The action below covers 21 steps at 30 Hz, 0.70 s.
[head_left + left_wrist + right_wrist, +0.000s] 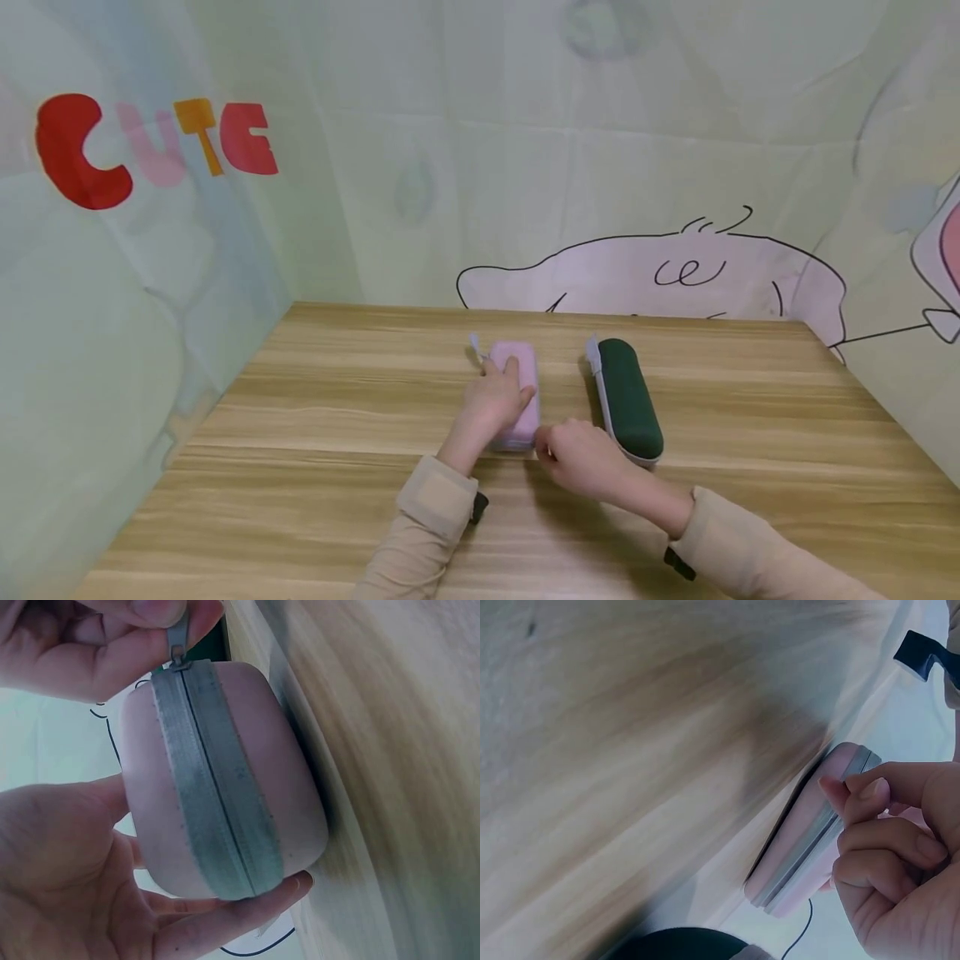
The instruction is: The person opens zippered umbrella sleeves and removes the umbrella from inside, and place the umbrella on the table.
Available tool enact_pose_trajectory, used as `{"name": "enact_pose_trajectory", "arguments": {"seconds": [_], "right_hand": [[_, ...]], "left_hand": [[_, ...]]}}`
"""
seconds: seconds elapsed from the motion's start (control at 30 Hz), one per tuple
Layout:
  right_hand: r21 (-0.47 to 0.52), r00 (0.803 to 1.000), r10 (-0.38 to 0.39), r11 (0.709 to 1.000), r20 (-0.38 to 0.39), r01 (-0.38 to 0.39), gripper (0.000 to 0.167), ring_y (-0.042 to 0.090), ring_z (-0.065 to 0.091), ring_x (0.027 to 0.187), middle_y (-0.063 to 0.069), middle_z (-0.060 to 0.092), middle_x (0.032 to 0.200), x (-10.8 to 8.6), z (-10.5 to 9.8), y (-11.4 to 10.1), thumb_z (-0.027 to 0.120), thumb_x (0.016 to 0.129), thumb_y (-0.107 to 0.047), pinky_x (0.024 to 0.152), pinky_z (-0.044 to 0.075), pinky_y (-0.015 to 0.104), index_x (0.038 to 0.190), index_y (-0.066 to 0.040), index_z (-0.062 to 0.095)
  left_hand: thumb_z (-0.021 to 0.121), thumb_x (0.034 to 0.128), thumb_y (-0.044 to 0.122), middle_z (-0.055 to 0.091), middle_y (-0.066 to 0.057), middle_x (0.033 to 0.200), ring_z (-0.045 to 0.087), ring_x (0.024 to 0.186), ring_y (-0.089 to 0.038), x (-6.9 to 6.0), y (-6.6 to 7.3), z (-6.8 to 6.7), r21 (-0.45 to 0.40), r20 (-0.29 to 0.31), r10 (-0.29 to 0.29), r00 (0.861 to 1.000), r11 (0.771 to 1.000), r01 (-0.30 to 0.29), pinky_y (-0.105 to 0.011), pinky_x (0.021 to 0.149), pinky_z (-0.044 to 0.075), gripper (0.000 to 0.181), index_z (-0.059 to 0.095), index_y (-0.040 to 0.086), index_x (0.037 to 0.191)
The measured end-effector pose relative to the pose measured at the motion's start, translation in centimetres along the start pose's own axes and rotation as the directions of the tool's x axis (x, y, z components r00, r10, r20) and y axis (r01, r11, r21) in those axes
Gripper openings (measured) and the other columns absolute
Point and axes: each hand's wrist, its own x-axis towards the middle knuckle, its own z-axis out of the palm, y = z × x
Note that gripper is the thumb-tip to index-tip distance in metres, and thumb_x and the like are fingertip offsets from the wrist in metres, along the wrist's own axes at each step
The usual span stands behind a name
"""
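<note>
A pink zip case (529, 421) lies lengthwise on the wooden table. My left hand (495, 400) holds it from above, with one finger along its left side in the left wrist view and the thumb across its top. At the near end, the thumb and index finger of my right hand (581, 454) pinch the small grey zipper pull (178, 637). The grey zipper (217, 780) runs round the near end and looks closed there. In the right wrist view the remaining fingers of that hand are curled, partly hiding the case (802, 840).
To the right lies a dark green zip case (630, 400) with a light tab (593, 354) at its far end. A light strap (476, 346) sticks out at the pink case's far left. A printed cloth backdrop (375, 208) stands behind the table (322, 500).
</note>
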Motion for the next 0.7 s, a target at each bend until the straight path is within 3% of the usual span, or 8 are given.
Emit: {"name": "enact_pose_trajectory", "arguments": {"seconds": [0.27, 0.57, 0.7], "right_hand": [[-0.017, 0.998, -0.046, 0.999, -0.052, 0.046, 0.019, 0.004, 0.041, 0.051, -0.005, 0.054, 0.056, 0.0, 0.4, -0.5, 0.066, 0.08, -0.005, 0.046, 0.035, 0.02, 0.065, -0.013, 0.057], [-0.029, 0.996, -0.052, 0.998, -0.075, 0.05, 0.018, 0.005, 0.04, 0.049, -0.004, 0.054, 0.055, 0.0, 0.6, -1.1, 0.067, 0.077, -0.004, 0.044, 0.033, 0.02, 0.064, -0.012, 0.057], [-0.079, 0.994, -0.051, 0.996, -0.094, 0.044, 0.021, 0.006, 0.038, 0.047, -0.005, 0.05, 0.052, 0.1, 1.0, -1.4, 0.067, 0.076, -0.007, 0.042, 0.03, 0.022, 0.062, -0.013, 0.053]], "left_hand": [[0.047, 0.099, 0.042, 0.039, -0.035, 0.14, 0.064, 0.098, -0.039, -0.3, 0.0, -0.2, -0.006, 0.0, 0.0, 1.0, 1.0, 0.0, -0.045, 0.08, 0.054, 0.062, 0.035, 0.003, 0.145], [0.048, 0.0989, 0.041, 0.036, -0.035, 0.142, 0.063, 0.101, -0.04, -0.2, 0.0, -0.2, -0.027, 0.003, 0.0, 1.0, 1.0, 0.0, -0.046, 0.082, 0.053, 0.061, 0.035, 0.003, 0.145], [0.049, 0.0987, 0.04, 0.037, -0.036, 0.142, 0.063, 0.102, -0.041, -0.2, 0.0, -0.2, -0.036, -0.001, 0.001, 1.0, 0.999, -0.001, -0.047, 0.081, 0.053, 0.061, 0.036, 0.003, 0.145]]}}
